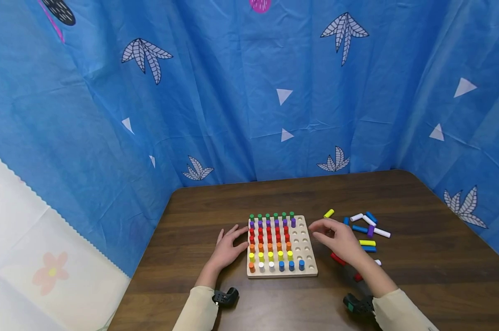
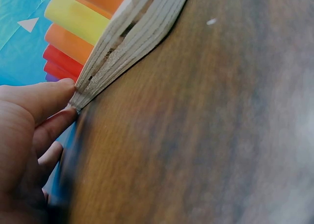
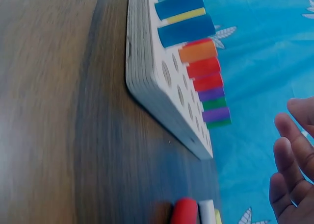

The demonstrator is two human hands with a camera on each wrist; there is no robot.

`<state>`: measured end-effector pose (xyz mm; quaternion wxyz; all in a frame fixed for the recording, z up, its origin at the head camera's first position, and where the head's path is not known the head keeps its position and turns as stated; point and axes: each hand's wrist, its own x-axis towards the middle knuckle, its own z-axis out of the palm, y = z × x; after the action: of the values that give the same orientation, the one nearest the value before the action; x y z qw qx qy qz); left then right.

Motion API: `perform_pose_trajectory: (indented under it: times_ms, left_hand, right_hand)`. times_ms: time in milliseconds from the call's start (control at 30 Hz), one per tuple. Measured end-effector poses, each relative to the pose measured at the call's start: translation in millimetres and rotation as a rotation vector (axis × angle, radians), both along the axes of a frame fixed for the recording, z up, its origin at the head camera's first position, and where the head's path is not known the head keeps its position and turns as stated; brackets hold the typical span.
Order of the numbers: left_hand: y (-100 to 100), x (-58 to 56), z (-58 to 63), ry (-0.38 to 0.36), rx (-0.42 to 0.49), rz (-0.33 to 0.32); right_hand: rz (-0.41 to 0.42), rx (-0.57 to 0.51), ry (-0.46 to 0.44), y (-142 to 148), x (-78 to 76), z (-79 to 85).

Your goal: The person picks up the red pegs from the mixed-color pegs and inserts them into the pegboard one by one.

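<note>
A wooden pegboard (image 1: 282, 275) lies flat with coloured pegs upright in rows: green, purple, red, orange, yellow, then a mixed front row with blue pegs (image 1: 291, 265). Bare holes show along its right side. The left hand (image 1: 227, 252) is at the board's left edge, thumb (image 2: 61, 91) and index fingertip touching the rim with fingers fairly straight. Just off the board's right edge hovers the right hand (image 1: 339, 239), its fingers loosely bent and apart from the thumb. Nothing shows between the fingers of the right hand (image 3: 297, 158) in the right wrist view.
Loose pegs lie right of the board, among them a yellow peg (image 1: 329, 213), a purple peg (image 1: 370, 231) and a white peg (image 1: 382, 233). A red peg (image 1: 338, 258) lies partly beneath the right hand. Behind the brown table (image 1: 216, 202) hangs a blue curtain (image 1: 249, 92).
</note>
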<state>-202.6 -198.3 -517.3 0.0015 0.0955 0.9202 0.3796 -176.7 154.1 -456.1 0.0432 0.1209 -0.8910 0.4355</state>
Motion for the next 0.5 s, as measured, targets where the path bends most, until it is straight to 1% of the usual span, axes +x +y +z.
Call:
perform_pose_trajectory:
  times_ms: [233,500]
  left_hand:
    - [-0.8,0.1,-0.7,-0.001,0.003,-0.003]
    - [-0.7,-0.4,-0.8,-0.003,-0.003,-0.001]
  right_hand:
    - [-0.011,0.011,0.05,24.8,6.1,-1.2]
    - [-0.07,0.045,0.069,49.8,16.2,-5.4]
